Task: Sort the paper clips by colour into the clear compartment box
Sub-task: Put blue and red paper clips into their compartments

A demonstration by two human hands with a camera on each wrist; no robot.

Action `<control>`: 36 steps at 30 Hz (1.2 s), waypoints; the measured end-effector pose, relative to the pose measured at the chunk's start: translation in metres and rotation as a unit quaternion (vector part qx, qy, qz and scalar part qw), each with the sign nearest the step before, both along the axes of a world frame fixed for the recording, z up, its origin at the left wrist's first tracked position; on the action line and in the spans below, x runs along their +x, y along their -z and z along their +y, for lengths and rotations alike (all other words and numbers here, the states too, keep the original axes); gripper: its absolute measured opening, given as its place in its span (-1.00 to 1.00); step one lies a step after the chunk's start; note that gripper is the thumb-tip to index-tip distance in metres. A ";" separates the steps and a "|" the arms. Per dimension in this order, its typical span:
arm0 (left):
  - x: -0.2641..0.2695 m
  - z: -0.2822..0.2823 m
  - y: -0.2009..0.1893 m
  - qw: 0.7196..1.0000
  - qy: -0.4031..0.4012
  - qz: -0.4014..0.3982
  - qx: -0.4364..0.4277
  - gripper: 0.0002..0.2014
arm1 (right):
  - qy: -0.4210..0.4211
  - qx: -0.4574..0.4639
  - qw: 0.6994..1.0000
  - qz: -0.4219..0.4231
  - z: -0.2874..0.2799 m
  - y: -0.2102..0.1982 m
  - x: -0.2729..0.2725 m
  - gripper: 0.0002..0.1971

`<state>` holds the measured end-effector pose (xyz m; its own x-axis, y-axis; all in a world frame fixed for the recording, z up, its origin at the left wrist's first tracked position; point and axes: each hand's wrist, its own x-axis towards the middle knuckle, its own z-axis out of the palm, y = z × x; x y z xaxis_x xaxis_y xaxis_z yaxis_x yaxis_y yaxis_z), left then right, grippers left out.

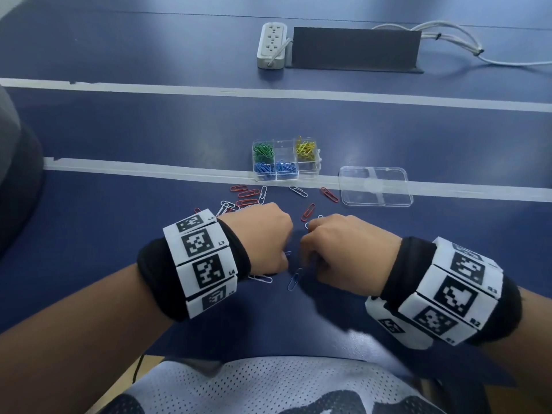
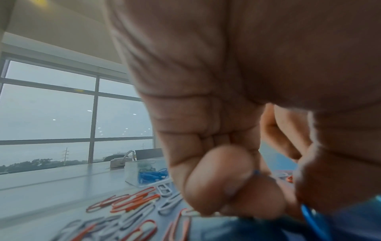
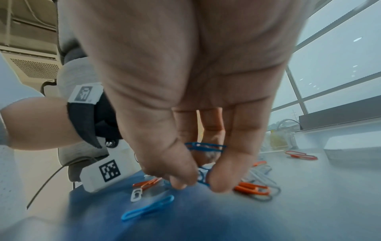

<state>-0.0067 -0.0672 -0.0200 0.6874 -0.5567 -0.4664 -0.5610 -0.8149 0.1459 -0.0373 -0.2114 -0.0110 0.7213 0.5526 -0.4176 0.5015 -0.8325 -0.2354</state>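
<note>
The clear compartment box (image 1: 307, 170) sits mid-table, with green clips (image 1: 263, 150), yellow clips (image 1: 305, 147) and blue clips (image 1: 274, 169) in separate cells. Loose red clips (image 1: 248, 194) and white clips (image 1: 298, 191) lie in front of it. My left hand (image 1: 263, 234) is curled into a fist, and a bit of blue clip (image 2: 256, 172) shows between its fingers. Close beside it, my right hand (image 1: 337, 249) pinches blue clips (image 3: 204, 146) between thumb and fingers. One loose blue clip (image 1: 294, 279) lies on the table between and just below both hands.
The box's clear lid (image 1: 376, 186) lies to its right. A white power strip (image 1: 271, 44), a dark upright panel (image 1: 355, 46) and cables (image 1: 448, 37) stand at the far side. White tape lines (image 1: 149, 170) cross the blue table.
</note>
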 end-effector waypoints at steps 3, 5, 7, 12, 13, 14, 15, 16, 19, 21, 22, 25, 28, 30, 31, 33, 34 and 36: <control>0.004 0.007 -0.002 1.000 -0.029 -0.001 -0.013 -0.85 | -0.046 0.026 0.999 0.004 0.005 -0.005 -0.002 -0.70; 0.009 0.015 -0.007 0.998 -0.054 -0.005 -0.032 -0.77 | -0.085 0.037 0.996 0.011 0.011 -0.004 -0.005 -0.69; 0.014 0.022 -0.010 0.996 -0.072 -0.003 -0.053 -0.77 | -0.130 0.020 0.991 0.008 0.016 0.000 -0.006 -0.71; 0.028 0.034 -0.013 0.986 -0.121 -0.010 -0.114 -0.91 | -0.172 -0.022 0.985 -0.017 0.020 0.005 0.000 -0.76; 0.031 0.036 -0.014 0.983 -0.132 -0.017 -0.126 -0.90 | -0.172 -0.028 0.985 -0.016 0.020 0.005 0.000 -0.77; 0.035 0.037 -0.015 0.981 -0.138 -0.024 -0.137 -0.87 | -0.168 -0.032 0.985 -0.012 0.020 0.005 0.000 -0.78; 0.039 0.038 -0.016 0.978 -0.142 -0.031 -0.148 -0.86 | -0.160 -0.036 0.986 -0.003 0.020 0.005 -0.001 -0.77; 0.043 0.039 -0.017 0.976 -0.146 -0.037 -0.157 -0.85 | -0.151 -0.036 0.988 0.007 0.020 0.005 -0.001 -0.76; 0.056 0.039 -0.021 0.968 -0.165 -0.056 -0.180 -0.83 | -0.119 -0.013 0.992 0.027 0.020 0.001 0.006 -0.74; 0.065 0.038 -0.023 0.964 -0.174 -0.070 -0.187 -0.81 | -0.085 0.015 0.996 0.007 0.019 -0.007 0.021 -0.75; 0.070 0.036 -0.024 0.963 -0.176 -0.078 -0.187 -0.79 | -0.054 0.032 0.998 -0.010 0.018 -0.013 0.031 -0.75; 0.082 0.032 -0.024 0.967 -0.166 -0.097 -0.167 -0.74 | 0.089 0.095 0.989 -0.076 0.014 -0.028 0.070 -0.72; 0.092 0.025 -0.020 0.972 -0.157 -0.101 -0.144 -0.72 | 0.192 0.141 0.966 -0.102 0.013 -0.030 0.106 -0.72; 0.095 0.021 -0.018 0.974 -0.153 -0.100 -0.130 -0.71 | 0.222 0.147 0.959 -0.099 0.017 -0.027 0.122 -0.71; 0.097 0.020 -0.017 0.976 -0.151 -0.099 -0.125 -0.71 | 0.233 0.148 0.956 -0.096 0.020 -0.025 0.127 -0.71; 0.098 0.020 -0.016 0.976 -0.148 -0.097 -0.124 -0.70 | 0.241 0.147 0.955 -0.088 0.024 -0.021 0.132 -0.70; 0.097 0.019 -0.017 0.976 -0.144 -0.098 -0.127 -0.70 | 0.238 0.147 0.956 -0.083 0.026 -0.019 0.131 -0.70; 0.097 0.021 -0.019 0.976 -0.136 -0.104 -0.137 -0.68 | 0.236 0.157 0.956 -0.071 0.027 -0.018 0.128 -0.73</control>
<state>0.0903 -0.0466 -0.0011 0.8912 -0.4247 -0.1595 -0.3703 -0.8841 0.2850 0.0912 -0.1843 0.0073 0.9584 0.2336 -0.1638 0.1328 -0.8734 -0.4686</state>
